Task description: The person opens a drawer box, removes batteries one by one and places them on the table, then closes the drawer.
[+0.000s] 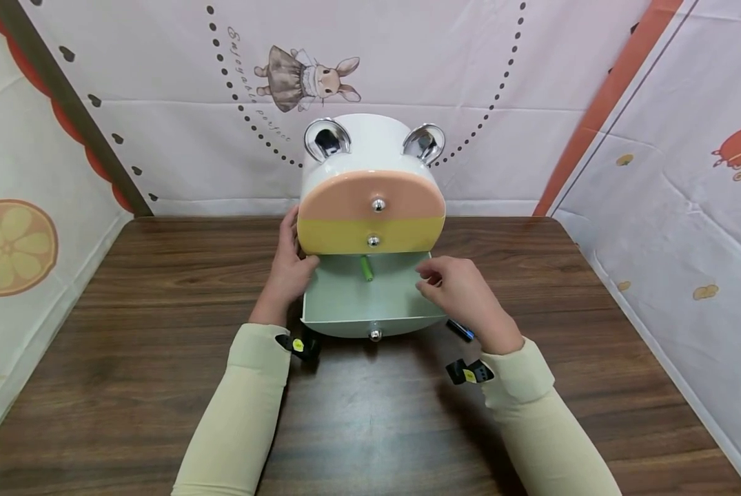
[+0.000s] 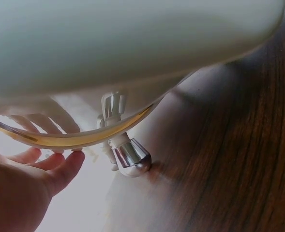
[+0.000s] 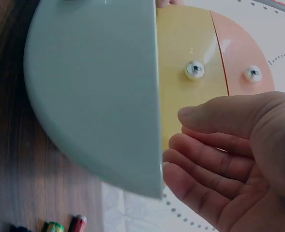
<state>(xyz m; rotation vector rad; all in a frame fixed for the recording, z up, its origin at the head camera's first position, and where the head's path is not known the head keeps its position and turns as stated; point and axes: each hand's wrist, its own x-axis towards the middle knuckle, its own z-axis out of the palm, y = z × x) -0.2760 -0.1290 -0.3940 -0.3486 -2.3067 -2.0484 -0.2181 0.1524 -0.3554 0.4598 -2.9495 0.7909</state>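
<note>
A frog-shaped white cabinet [image 1: 373, 141] with three drawers stands on the table. Its lowest, pale green drawer [image 1: 370, 300] is pulled out. Inside it, towards the back, lies a slim green cylinder [image 1: 367, 269]. My left hand [image 1: 286, 272] rests along the cabinet's left side, thumb at the front by the drawer; in the left wrist view its fingertips touch the curved edge. At the drawer's right rim is my right hand [image 1: 463, 293], its fingers loosely bent. Nothing shows between thumb and fingers of the right hand [image 3: 229, 159].
A short blue-and-black cylinder [image 1: 460, 330] lies on the wooden table [image 1: 370, 413] beside the drawer's right front. The right wrist view shows a green-ended cylinder [image 3: 54, 227] and a red one [image 3: 78, 223] there. Behind the cabinet hangs a printed cloth [image 1: 469, 62].
</note>
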